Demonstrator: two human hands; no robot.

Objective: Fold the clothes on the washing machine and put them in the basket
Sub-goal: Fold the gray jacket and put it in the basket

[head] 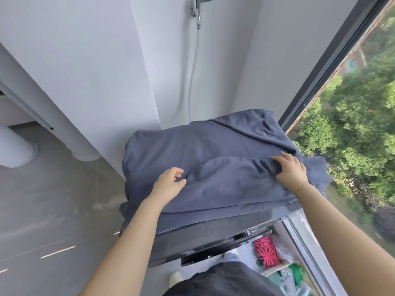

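Your right hand (291,170) lies on the one garment (213,167) in view, a slate-blue piece spread over the top of the washer (213,231); its fingers are curled over a raised fold near the right side of the cloth, gripping the edge of that fold. Your left hand (170,183) sits at the left end of the same fold, fingers loosely bent with thumb and fingertips close together at the cloth; whether they actually pinch fabric cannot be told. Both forearms reach in from the bottom of the frame, and a thin bracelet (304,185) circles the right wrist. The garment covers almost the whole lid, with one layer doubled over toward you and its left edge hanging down the washer's side. The washer's dark front panel shows below the cloth. To its right, on the floor by the window (346,103), sit two pink spiky items (266,251) among green and clear packages. One hose (193,82) runs down the white wall from one chrome tap (198,7) behind the washer. Grey floor (53,210) fills the left side, with two white rounded bases standing on it. Trees show through the glass.
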